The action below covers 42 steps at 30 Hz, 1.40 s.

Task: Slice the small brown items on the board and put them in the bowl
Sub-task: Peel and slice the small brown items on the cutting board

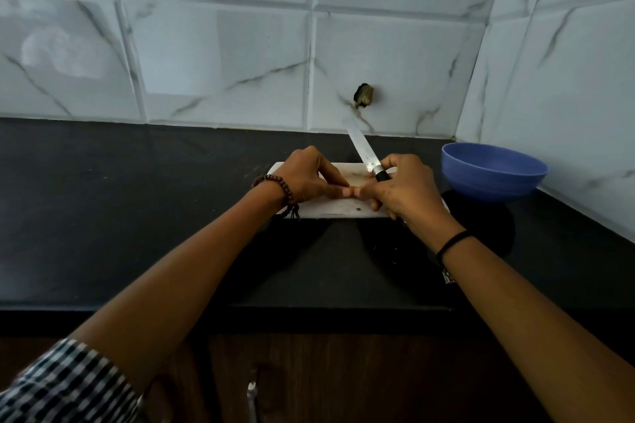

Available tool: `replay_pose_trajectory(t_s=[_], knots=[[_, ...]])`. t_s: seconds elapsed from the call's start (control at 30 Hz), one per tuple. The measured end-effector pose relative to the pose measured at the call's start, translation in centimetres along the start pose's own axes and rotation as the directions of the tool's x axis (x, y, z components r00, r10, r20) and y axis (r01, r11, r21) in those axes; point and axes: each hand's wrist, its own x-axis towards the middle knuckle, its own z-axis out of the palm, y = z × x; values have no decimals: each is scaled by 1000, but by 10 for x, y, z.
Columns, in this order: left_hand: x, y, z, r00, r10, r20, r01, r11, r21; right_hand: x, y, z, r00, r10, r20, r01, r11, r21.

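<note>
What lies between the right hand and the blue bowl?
In the head view, only bare black countertop separates the right hand, gripping the knife, from the blue bowl.

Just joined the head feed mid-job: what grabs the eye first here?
Two hands meet thumb to thumb over the white board at the middle of the black counter: the left hand curls down onto it, the right hand grips a knife whose blade angles up toward the tiled wall. A blue bowl stands off the board's right end, near the corner. Whatever lies under the fingers is hidden.
</note>
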Motion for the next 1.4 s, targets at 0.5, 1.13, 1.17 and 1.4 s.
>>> replay_pose_trajectory(t_s=[0.5,1.13,1.17,1.4], knots=[[2,-1,12,991,-106,-82,101,993,-60,-2,4,-1,999,-16,-34,17,999,30],[0,2,12,980,-164,-114,151,981,-120,-25,-2,-4,992,-103,75,125,900,-419],[0,2,12,979,-166,-114,153,981,-119,-24,-3,-4,992,-98,76,121,899,-421],[2,4,12,975,-176,-133,168,983,-73,-20,-6,0,992,-105,68,124,879,-461]])
